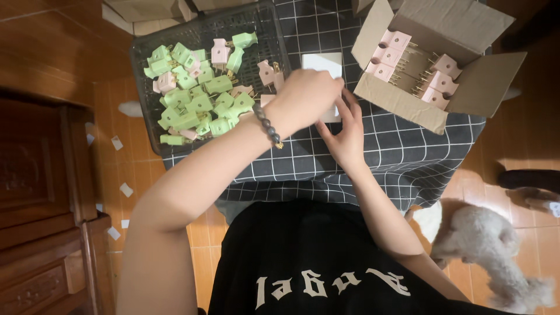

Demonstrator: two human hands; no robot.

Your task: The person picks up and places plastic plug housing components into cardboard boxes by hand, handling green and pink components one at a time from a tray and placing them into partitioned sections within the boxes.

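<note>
- Our fingers (352,108) of the right hand (345,135) lie stretched out and close together against the edge of a small white box (322,64); whether they actually pinch it we cannot tell, because the other hand covers the contact.
- Our left hand (306,96) reaches across in front of us and lies over the lower part of the white box; its fingers are hidden behind the back of the hand, so we cannot tell whether they are apart or closed. A dark bead bracelet (268,125) sits on that wrist.
- The white box rests on the black checked cloth (373,154) covering the table, near the middle of its far edge, between the basket and the carton.
- The dark mesh basket (175,32) sits at the table's far left corner, heaped with light green plugs (201,102) and a few pale pink ones.
- The open cardboard carton (402,102) stands at the far right corner, with pink plugs (386,55) lined up inside, metal prongs showing.
- On the tiled floor, beyond the table's near right corner, stands a small white fluffy dog (487,245).
- Scraps of white paper (125,189) lie on the floor to the left of the table.
</note>
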